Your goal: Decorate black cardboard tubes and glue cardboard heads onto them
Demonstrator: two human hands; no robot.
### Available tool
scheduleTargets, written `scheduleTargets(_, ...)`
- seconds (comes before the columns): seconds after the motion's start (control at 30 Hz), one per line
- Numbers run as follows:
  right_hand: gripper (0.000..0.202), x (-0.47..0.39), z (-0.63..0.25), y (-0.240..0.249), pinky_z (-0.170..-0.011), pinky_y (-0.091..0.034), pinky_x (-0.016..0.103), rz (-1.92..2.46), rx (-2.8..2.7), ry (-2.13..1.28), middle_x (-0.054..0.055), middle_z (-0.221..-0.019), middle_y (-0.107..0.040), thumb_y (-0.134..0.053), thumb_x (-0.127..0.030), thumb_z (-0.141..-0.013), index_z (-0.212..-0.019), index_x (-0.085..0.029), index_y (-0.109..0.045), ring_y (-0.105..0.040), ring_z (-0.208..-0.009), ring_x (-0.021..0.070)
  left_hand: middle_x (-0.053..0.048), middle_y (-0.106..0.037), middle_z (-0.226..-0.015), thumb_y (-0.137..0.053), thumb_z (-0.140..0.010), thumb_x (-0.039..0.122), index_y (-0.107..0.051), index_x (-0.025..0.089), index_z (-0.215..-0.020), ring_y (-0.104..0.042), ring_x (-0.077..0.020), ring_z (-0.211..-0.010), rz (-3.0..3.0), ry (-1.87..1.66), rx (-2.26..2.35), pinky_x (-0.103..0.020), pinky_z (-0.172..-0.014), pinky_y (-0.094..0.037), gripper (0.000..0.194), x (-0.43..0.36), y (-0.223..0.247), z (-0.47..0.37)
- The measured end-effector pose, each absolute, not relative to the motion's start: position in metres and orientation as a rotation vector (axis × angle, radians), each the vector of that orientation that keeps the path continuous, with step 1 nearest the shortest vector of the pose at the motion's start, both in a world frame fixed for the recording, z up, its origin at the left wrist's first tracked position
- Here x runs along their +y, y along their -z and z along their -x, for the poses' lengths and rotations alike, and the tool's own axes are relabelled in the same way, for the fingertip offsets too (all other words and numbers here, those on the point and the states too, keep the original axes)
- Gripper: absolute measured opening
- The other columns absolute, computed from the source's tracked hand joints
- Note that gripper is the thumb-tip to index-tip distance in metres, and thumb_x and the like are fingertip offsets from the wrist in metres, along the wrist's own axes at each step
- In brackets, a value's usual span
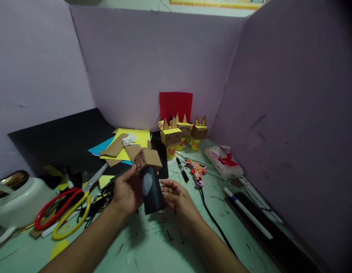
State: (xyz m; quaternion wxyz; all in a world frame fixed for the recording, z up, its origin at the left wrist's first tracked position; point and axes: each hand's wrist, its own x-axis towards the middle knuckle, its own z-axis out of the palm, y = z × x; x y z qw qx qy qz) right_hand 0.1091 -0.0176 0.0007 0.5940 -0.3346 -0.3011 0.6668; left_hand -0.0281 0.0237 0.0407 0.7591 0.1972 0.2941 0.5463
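My left hand (127, 191) is closed around the side of a cardboard figure. Its body is a black paper tube (153, 195) with a grey oval on the front, and its head is a small brown cardboard box (148, 158). The figure tilts a little and is held above the table. Close by the tube's lower right side is my right hand (178, 201), fingers loosely bent and apart; whether the fingertips touch the tube I cannot tell. Behind stand several finished-looking figures (171, 137) with box heads, pointed ears and yellow bodies.
Scissors (87, 189) with red and yellow handles lie at left beside a white pot (25, 203) and black cord (103, 201). Paper sheets (138, 135) are piled behind. At right are a black marker (182, 169), a patterned glue gun (197, 172) with cable, a wipes pack (224, 161) and a white pen (248, 213).
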Motion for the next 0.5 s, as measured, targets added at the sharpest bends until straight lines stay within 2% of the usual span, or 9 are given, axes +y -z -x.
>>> scheduleTargets(0.1,0.039,-0.020,-0.107,-0.005,-0.049,-0.043,0.017,0.852,-0.706,-1.526,0.000,-0.078,-0.067,-0.065,-0.005,-0.046,-0.083,-0.017,-0.065,-0.057,-0.062,0.0104,-0.009,-0.073,-0.087,-0.050,-0.083,0.021,-0.066,0.015,-0.092,-0.068,-0.0224,-0.078,-0.436,-1.308,0.625,-0.037,-0.071,-0.055,0.019,0.027,-0.040,0.026)
scheduleTargets(0.23,0.044,-0.024,-0.107,-0.010,-0.057,-0.047,0.021,0.799,-0.749,-1.549,0.000,-0.080,-0.064,-0.062,-0.007,-0.043,-0.085,-0.017,-0.068,-0.057,-0.073,0.0144,-0.007,-0.073,-0.086,-0.051,-0.083,0.019,-0.067,0.016,-0.084,-0.066,-0.0202,-0.081,-0.434,-1.334,0.640,-0.036,-0.074,-0.054,0.016,0.031,-0.037,0.029)
scheduleTargets(0.37,0.035,-0.024,-0.108,-0.008,-0.049,-0.048,0.023,0.830,-0.826,-1.568,0.000,-0.071,-0.061,-0.062,-0.020,-0.054,-0.089,-0.015,-0.065,-0.058,-0.060,0.0139,-0.007,-0.073,-0.086,-0.052,-0.083,0.019,-0.068,0.016,-0.086,-0.066,-0.0197,-0.079,-0.441,-1.314,0.718,-0.033,-0.068,-0.054,0.017,0.030,-0.039,0.027)
scheduleTargets(0.5,0.019,-0.021,-0.105,0.001,-0.034,-0.040,0.020,1.084,-1.008,-1.381,-0.004,-0.051,-0.054,-0.060,-0.033,-0.065,-0.074,-0.016,-0.059,-0.048,-0.038,0.0098,-0.009,-0.073,-0.093,-0.054,-0.082,0.018,-0.069,0.014,-0.091,-0.065,-0.0193,-0.082,-0.499,-1.282,0.726,-0.032,-0.069,-0.053,0.018,0.024,-0.040,0.021)
